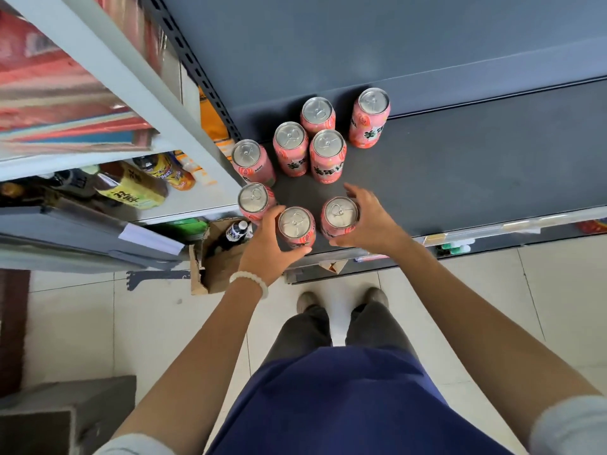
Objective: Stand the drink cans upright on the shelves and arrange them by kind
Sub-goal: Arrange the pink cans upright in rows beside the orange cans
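Several pink drink cans stand upright on a dark grey shelf [460, 165]. My left hand [267, 247] grips a front can [296, 224] near the shelf's front edge. My right hand [369, 221] grips another front can [340, 215] just to its right. Close to my left hand stands a can [254, 199] at the shelf's left edge, with a second one [251, 160] behind it. Three cans cluster further back [290, 147] [327, 156] [318, 113]. One more can [370, 117] stands apart at the back right.
A lighter grey shelf unit [131, 93] on the left holds bottles and packets. An open cardboard box [216, 257] with a bottle sits on the tiled floor below. The dark shelf's right half is bare. A lower shelf edge [492, 238] carries price tags.
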